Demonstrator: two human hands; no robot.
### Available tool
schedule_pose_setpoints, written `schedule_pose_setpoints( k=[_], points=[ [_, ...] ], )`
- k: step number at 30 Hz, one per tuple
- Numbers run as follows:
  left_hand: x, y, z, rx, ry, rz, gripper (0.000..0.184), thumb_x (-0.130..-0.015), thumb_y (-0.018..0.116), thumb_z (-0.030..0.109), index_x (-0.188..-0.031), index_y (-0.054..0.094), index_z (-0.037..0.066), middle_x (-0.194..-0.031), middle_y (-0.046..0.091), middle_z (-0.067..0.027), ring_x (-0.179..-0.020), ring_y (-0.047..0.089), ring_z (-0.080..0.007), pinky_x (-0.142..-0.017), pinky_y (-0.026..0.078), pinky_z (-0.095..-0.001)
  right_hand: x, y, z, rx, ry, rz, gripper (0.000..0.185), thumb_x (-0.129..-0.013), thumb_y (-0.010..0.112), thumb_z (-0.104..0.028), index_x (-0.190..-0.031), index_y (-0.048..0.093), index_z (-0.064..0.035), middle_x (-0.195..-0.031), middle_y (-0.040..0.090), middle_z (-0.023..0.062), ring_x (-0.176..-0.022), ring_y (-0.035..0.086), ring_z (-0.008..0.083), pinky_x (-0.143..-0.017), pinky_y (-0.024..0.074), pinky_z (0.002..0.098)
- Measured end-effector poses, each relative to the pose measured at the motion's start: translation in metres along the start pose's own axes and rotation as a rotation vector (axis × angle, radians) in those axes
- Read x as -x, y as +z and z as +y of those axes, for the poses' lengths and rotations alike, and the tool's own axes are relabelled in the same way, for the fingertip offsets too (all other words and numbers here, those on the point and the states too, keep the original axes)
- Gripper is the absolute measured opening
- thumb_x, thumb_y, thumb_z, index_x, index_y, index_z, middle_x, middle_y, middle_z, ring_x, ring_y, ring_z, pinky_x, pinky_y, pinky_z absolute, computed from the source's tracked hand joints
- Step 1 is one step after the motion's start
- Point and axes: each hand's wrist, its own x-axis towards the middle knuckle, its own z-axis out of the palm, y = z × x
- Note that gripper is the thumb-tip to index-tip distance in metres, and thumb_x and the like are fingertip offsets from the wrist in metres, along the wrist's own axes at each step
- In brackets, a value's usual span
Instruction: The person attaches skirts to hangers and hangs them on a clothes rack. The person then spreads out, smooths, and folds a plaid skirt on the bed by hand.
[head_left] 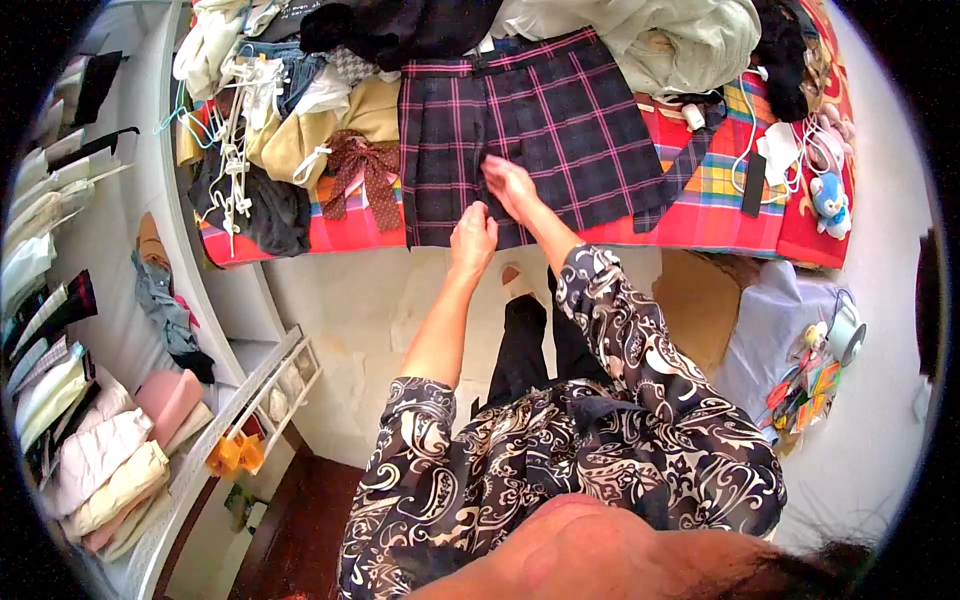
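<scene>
A dark plaid skirt [570, 130] with pink and white lines lies spread at the front of the bed, its waistband towards the far side. My left hand [473, 240] is closed on the skirt's cloth near the lower edge, left of the middle. Just above and to the right, my right hand [510, 187] rests against the plaid cloth with its fingers stretched out. The fingertips of both hands are partly hidden. A brown dotted bow [362, 178] lies left of the skirt, and a dark plaid strip [675, 185] slants off its right side.
Piled clothes cover the back of the bed [330, 235], with white hangers [237, 150] at left. A blue plush toy [830, 203] and white cables lie at right. Shelves of hanging clothes [45, 350] stand left. A cardboard box [695, 305] and a bag [775, 335] sit below the bed's edge.
</scene>
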Motion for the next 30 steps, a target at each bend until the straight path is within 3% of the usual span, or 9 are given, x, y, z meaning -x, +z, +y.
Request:
schedule_pose_setpoints(
  k=[3, 8, 12, 14, 17, 21, 24, 28, 30],
  points=[
    [0.018, 0.022, -0.013, -0.086, 0.061, -0.018, 0.025, -0.088, 0.06, 0.011, -0.109, 0.049, 0.003, -0.101, 0.063, -0.0225, -0.094, 0.063, -0.044, -0.077, 0.053, -0.0535, 0.045, -0.04, 0.026, 0.204, 0.27, -0.034, 0.038, -0.095, 0.059, -0.018, -0.13, 0.06, -0.0034, -0.123, 0.065, 0.0111, -0.114, 0.062, 0.023, -0.101, 0.0487, 0.0389],
    [0.035, 0.016, -0.014, 0.064, 0.026, -0.207, 0.028, -0.087, 0.06, 0.007, -0.113, 0.052, 0.0, -0.101, 0.063, -0.0218, -0.094, 0.062, -0.0412, -0.081, 0.051, -0.0505, 0.037, -0.068, 0.023, 0.55, 0.123, -0.12, 0.031, -0.095, 0.054, -0.006, -0.125, 0.061, 0.001, -0.113, 0.069, 0.0132, -0.097, 0.069, 0.0193, -0.081, 0.0584, 0.0316],
    [0.033, 0.011, -0.009, 0.043, 0.116, 0.128, 0.032, -0.088, 0.056, 0.005, -0.119, 0.054, 0.001, -0.112, 0.058, -0.0202, -0.103, 0.059, -0.0407, -0.084, 0.05, -0.0491, 0.029, -0.035, 0.01, 0.088, -0.021, 0.052, 0.026, -0.096, 0.053, -0.012, -0.112, 0.071, -0.0034, -0.095, 0.073, 0.0098, -0.082, 0.069, 0.0211, -0.075, 0.0564, 0.0343],
    [0.042, 0.024, -0.022, -0.082, 0.103, 0.023, 0.035, -0.088, 0.053, 0.004, -0.124, 0.053, 0.002, -0.116, 0.057, -0.0204, -0.106, 0.057, -0.0402, -0.088, 0.05, -0.0484, 0.031, -0.078, 0.029, 1.52, -0.201, -0.477, 0.026, -0.092, 0.058, -0.018, -0.109, 0.073, -0.0055, -0.093, 0.073, 0.01, -0.084, 0.07, 0.019, -0.076, 0.0556, 0.0332],
    [0.055, 0.007, -0.011, -0.009, -0.173, -0.465, 0.033, -0.087, 0.056, 0.005, -0.12, 0.057, 0.003, -0.128, 0.056, -0.0199, -0.117, 0.055, -0.0394, -0.093, 0.049, -0.0498, 0.086, -0.11, 0.057, 1.305, 0.126, -0.335, 0.022, -0.089, 0.061, -0.016, -0.104, 0.073, -0.0047, -0.089, 0.073, 0.0074, -0.08, 0.069, 0.0168, -0.072, 0.0557, 0.0314],
    [0.035, -0.011, -0.009, -0.166, 0.221, 0.224, 0.043, -0.085, 0.059, 0.007, -0.128, 0.057, 0.005, -0.136, 0.054, -0.0144, -0.129, 0.048, -0.0327, -0.107, 0.038, -0.0494, 0.095, -0.077, -0.022, 0.778, 0.178, -0.233, 0.028, -0.096, 0.061, -0.015, -0.119, 0.067, -0.0018, -0.1, 0.073, 0.0077, -0.086, 0.071, 0.0171, -0.076, 0.0569, 0.031],
    [0.027, 0.003, -0.018, -0.36, 0.138, 0.107, 0.058, -0.084, 0.06, 0.008, -0.14, 0.046, 0.003, -0.149, 0.043, -0.0171, -0.138, 0.04, -0.036, -0.113, 0.032, -0.0541, 0.089, -0.04, -0.081, 0.229, 0.144, -0.113, 0.032, -0.096, 0.063, -0.023, -0.121, 0.064, -0.0034, -0.107, 0.071, 0.0074, -0.09, 0.07, 0.0194, -0.079, 0.0568, 0.0327],
    [0.068, 0.022, -0.016, -0.232, 0.148, -0.197, 0.051, -0.082, 0.059, 0.005, -0.132, 0.052, 0.001, -0.147, 0.045, -0.0193, -0.135, 0.043, -0.0375, -0.108, 0.038, -0.0524, 0.106, -0.139, -0.066, 1.14, 0.469, -0.202, 0.018, -0.088, 0.064, -0.023, -0.09, 0.075, -0.0091, -0.076, 0.07, 0.0056, -0.062, 0.061, 0.015, -0.056, 0.0488, 0.0315],
    [0.054, -0.003, -0.02, -0.043, 0.223, -0.114, 0.041, -0.082, 0.059, 0.006, -0.123, 0.057, 0.001, -0.132, 0.055, -0.0198, -0.122, 0.052, -0.0377, -0.099, 0.045, -0.0484, 0.101, -0.182, -0.06, 1.503, 0.472, -0.247, 0.022, -0.088, 0.07, -0.028, -0.09, 0.075, -0.007, -0.076, 0.071, 0.0051, -0.065, 0.065, 0.016, -0.059, 0.0539, 0.0325]
  ],
)
